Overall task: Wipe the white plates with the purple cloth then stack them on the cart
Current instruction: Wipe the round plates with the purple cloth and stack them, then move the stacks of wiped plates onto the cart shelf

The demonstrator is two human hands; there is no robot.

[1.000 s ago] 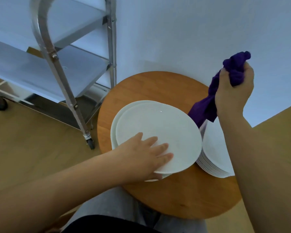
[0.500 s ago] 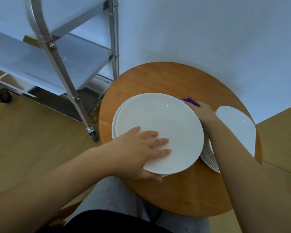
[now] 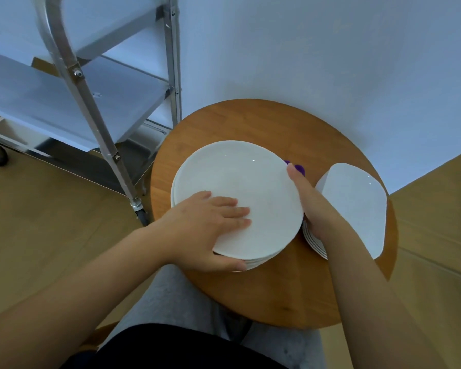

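A round wooden desk (image 3: 250, 123) stands against a pale wall, and on its left half sits a short stack of round white plates (image 3: 240, 198). The left hand (image 3: 210, 227) lies on the near left part of the top plate, its fingers straight and flat on the surface while the thumb hooks under the near rim of the stack. The right hand (image 3: 308, 201) is at the right edge of the same top plate, thumb pointing far along the rim; its fingers are hidden below the plate, so how far that grip is closed cannot be told. Just past the right thumb a small bit of the purple cloth (image 3: 298, 167) shows, lying between the two piles, mostly covered by the hand and plate. To the right, partly hidden by the right forearm, is a second, taller pile of white plates (image 3: 357, 206), close to the desk's right edge. At the far left stands a metal cart with flat grey shelves (image 3: 109, 102), its wheeled leg on the wooden floor (image 3: 51, 209) just beside the desk.
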